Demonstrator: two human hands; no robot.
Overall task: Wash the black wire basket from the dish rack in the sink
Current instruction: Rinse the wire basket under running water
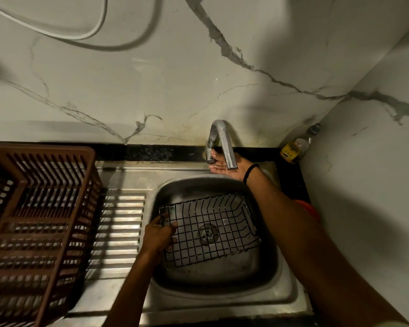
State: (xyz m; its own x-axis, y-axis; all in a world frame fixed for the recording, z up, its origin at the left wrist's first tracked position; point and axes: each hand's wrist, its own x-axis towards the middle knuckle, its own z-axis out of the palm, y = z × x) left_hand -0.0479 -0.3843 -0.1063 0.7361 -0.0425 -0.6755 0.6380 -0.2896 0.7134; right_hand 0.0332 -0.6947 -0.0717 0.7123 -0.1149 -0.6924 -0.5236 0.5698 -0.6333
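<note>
The black wire basket (210, 228) lies in the steel sink (279, 263), over the drain. My left hand (159, 236) grips the basket's left rim, fingers curled over the wire. My right hand (224, 165) is up behind the sink at the chrome tap (221, 142), palm turned up, fingers on the tap's handle at its left side. I see no water running from the spout. A black band is on my right wrist.
A brown plastic dish rack (38, 223) stands on the ribbed steel drainboard (121, 232) at the left. A bottle with a yellow label (294, 147) sits in the back right corner. Something orange (309, 208) shows behind my right forearm. Marble walls close the back and right.
</note>
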